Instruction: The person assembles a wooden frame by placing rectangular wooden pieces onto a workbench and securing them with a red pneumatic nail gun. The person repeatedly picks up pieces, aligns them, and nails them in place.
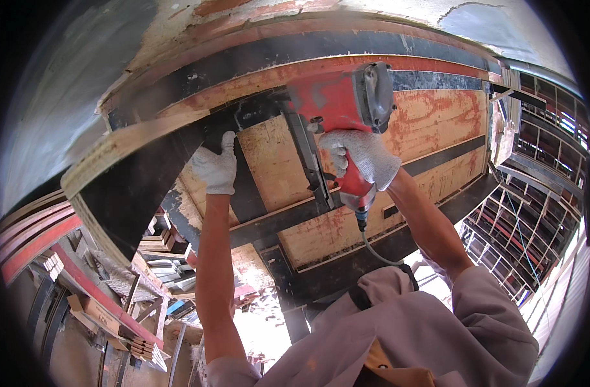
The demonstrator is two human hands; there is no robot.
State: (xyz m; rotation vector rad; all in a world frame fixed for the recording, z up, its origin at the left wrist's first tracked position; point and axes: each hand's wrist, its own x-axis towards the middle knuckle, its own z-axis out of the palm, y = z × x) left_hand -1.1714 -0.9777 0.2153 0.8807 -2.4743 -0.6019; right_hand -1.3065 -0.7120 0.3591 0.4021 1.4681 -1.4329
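Upper centre, the red nail gun (330,100) looks heavy, rigid — best held by the handle (353,177), which the right hand (367,155) wraps; left hand (216,171), thumb spread, at a black board (154,161) — grip unclear.

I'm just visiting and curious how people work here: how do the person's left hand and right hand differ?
The left hand is at the black board with its thumb pointing up, while the right hand wraps around the handle of the red power tool. The left hand lies left of the tool; the right hand is just under its body. Both wear pale gloves.
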